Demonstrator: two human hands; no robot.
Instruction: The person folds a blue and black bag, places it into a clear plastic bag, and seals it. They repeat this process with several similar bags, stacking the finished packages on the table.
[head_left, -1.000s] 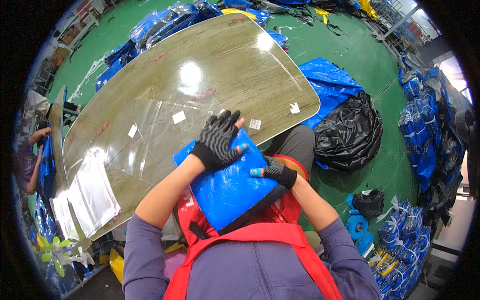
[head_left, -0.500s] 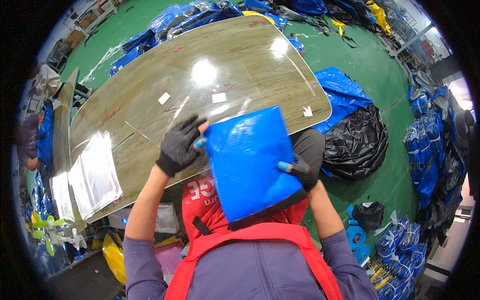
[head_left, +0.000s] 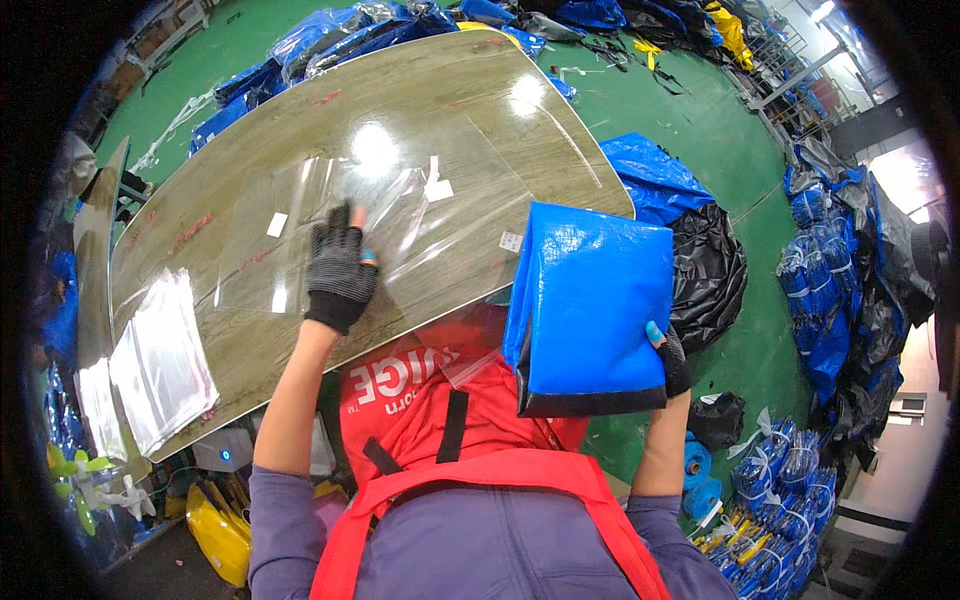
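My right hand (head_left: 674, 362), in a black glove with bare fingertips, grips the lower right edge of a folded blue tarpaulin (head_left: 600, 300). The tarpaulin has a black band along its bottom and hangs over the table's near right edge, in front of my apron. My left hand (head_left: 342, 268), gloved the same way, lies with fingers stretched over a clear plastic bag (head_left: 400, 262) on the wood-patterned table (head_left: 480, 110). White labels show on the clear plastic; one label (head_left: 277, 224) is just left of my left hand. Blue wrapping covers a fingertip on each hand.
Clear bags (head_left: 165, 365) lie stacked at the table's left end. Right of the table, a blue sheet (head_left: 655, 180) and a black bundle (head_left: 710, 275) rest on the green floor. Tied blue packs (head_left: 780, 490) stand lower right. A green-bladed fan (head_left: 85, 480) is lower left.
My left hand has let go of the blue tarpaulin and moved left onto the clear plastic. My right hand has carried the tarpaulin to the right. The clear plastic has shifted on the table.
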